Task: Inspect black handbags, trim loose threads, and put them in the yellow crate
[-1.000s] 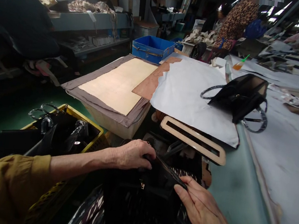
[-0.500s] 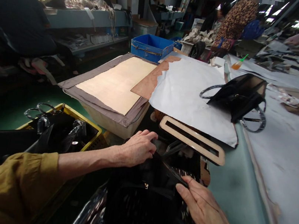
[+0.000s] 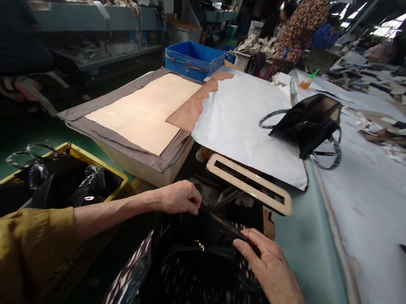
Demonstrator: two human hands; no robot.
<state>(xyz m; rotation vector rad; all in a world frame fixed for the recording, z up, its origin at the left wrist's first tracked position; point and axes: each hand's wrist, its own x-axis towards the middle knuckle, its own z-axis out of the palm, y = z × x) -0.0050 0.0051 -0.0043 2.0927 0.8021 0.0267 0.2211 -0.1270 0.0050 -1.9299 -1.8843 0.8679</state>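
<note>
A black handbag with a small metal clasp lies in front of me, over dark cloth with pale flecks. Its far edge runs as a thin dark line between my hands. My left hand is closed at the left end of that edge, fingers curled down. At the right end, my right hand pinches the edge between thumb and fingers. Just beyond the bag is a long oval wooden frame with a slot through it. The lower part of the bag is too dark to make out.
To the left stands a yellow crate of black bags. Another black handbag with wrapped handles rests on white sheeting. A pale board and a blue bin lie farther off. People work in the background.
My view has turned slightly right, so the surroundings sit farther left. Both hands keep hold of the bag's edge, and more of the bag's dark opening shows.
</note>
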